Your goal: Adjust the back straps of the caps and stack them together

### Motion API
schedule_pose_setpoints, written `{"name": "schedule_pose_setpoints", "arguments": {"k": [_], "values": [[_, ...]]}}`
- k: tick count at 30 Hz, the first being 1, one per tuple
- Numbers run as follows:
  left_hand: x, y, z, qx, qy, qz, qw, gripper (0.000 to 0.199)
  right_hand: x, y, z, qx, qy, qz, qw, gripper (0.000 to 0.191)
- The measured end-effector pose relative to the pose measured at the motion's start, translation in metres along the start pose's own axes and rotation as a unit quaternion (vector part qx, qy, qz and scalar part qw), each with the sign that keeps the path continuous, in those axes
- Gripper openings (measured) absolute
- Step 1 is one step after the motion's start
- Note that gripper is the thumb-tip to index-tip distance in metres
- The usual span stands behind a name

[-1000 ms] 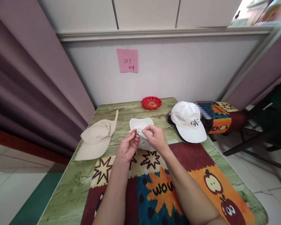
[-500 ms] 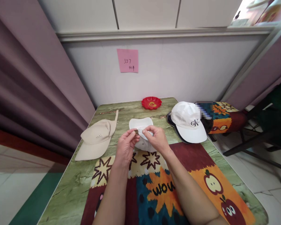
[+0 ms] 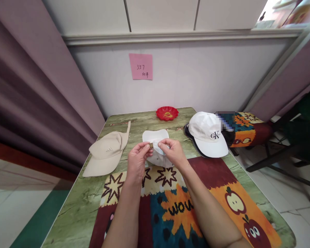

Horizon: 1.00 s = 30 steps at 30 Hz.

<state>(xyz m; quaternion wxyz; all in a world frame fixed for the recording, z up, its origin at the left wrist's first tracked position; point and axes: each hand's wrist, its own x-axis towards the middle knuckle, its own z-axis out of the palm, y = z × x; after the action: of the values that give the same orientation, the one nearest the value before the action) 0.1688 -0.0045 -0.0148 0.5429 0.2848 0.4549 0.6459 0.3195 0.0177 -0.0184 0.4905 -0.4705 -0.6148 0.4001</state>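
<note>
A white baseball cap [image 3: 157,160] lies in the middle of the table, its brim pointing away from me. Above its back edge, my left hand [image 3: 139,154] pinches a small brownish buckle [image 3: 151,145] on the cap's strap. My right hand [image 3: 173,150] pinches the white strap just to the right of the buckle, thumb against forefinger. Whether the strap end is threaded through the buckle is too small to tell. Part of the cap is hidden behind my hands.
A beige cap [image 3: 107,151] with its strap undone lies at left. On the right, a white cap with dark lettering [image 3: 208,132] rests on a dark cap [image 3: 197,144]. A red scalloped dish [image 3: 167,113] stands at the back; a colourful mat [image 3: 158,220] covers the near side.
My left hand has shifted very slightly left, and my right fingers have moved a little along the strap. Both hands keep their pinch; the other caps stay put.
</note>
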Motion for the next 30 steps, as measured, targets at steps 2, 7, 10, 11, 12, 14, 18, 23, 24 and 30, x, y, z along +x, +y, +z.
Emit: {"name": "schedule_pose_setpoints", "arguments": {"k": [2, 7, 10, 11, 12, 14, 18, 23, 24, 30], "values": [[0.001, -0.001, -0.001, 0.001, 0.003, 0.005, 1.0, 0.038, 0.0, 0.0, 0.001, 0.0, -0.001, 0.002, 1.0, 0.024], [0.002, -0.003, -0.003, 0.002, 0.013, 0.004, 1.0, 0.036, 0.0, 0.0, 0.0, -0.002, -0.016, -0.001, 1.0, 0.024], [0.002, -0.002, -0.003, -0.001, 0.005, -0.003, 1.0, 0.036, 0.0, -0.001, -0.003, -0.008, -0.03, -0.004, 1.0, 0.023], [0.002, -0.001, -0.003, 0.0, 0.003, -0.004, 1.0, 0.036, 0.0, -0.001, -0.004, -0.014, -0.033, -0.006, 0.999, 0.023], [0.001, -0.001, -0.003, 0.004, 0.001, -0.003, 1.0, 0.036, 0.0, -0.002, -0.006, -0.023, -0.034, -0.009, 0.999, 0.023], [0.0, 0.001, -0.003, 0.018, -0.002, 0.006, 1.0, 0.035, 0.0, -0.003, -0.008, -0.045, -0.031, -0.016, 0.998, 0.023], [-0.003, 0.004, -0.002, 0.056, -0.007, 0.038, 0.998, 0.035, 0.0, -0.006, -0.012, -0.077, -0.026, -0.031, 0.996, 0.021], [-0.006, 0.008, 0.001, 0.095, -0.01, 0.06, 0.994, 0.031, -0.001, -0.008, -0.013, -0.083, -0.03, -0.035, 0.995, 0.019], [-0.007, 0.009, 0.002, 0.101, -0.012, 0.064, 0.993, 0.03, -0.001, -0.008, -0.014, -0.087, -0.031, -0.036, 0.995, 0.019], [-0.01, 0.016, 0.003, 0.13, -0.033, 0.073, 0.988, 0.029, -0.002, -0.012, -0.015, -0.119, -0.036, -0.043, 0.991, 0.019]]}}
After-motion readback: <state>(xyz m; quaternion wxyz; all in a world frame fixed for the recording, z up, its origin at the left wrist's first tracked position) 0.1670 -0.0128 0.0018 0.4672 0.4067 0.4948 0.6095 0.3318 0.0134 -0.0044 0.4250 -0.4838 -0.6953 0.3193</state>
